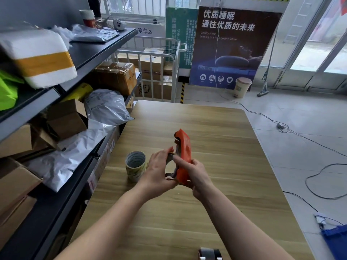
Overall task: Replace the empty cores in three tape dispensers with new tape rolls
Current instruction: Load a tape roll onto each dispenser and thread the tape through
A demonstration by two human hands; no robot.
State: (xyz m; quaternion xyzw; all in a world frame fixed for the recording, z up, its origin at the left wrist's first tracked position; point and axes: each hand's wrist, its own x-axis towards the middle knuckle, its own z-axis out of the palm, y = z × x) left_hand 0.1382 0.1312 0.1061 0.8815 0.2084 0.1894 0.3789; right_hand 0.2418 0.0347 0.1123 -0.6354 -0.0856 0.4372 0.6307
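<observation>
Head view: orange tape dispenser (185, 147) up on end, both hands on it. Right hand (195, 175) wraps orange body; left hand (157, 171) grips grey part on dispenser's left side. Wooden table (216, 128) below dispenser. Stacked tape rolls (135, 166) stand on table, just left of dispenser.

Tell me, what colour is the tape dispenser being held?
Orange; the tape dispenser shows clearly in the head view.

Only the person's two arms show, running from the near edge of the view to the hands. The left forearm (112, 218) and the right forearm (234, 222) are bare along their whole visible length, slim and smooth, and narrow toward the wrists. The left hand (157, 173) and the right hand (196, 176) are bare too, with slender fingers (179, 160). The nails are too small to make out.
</observation>
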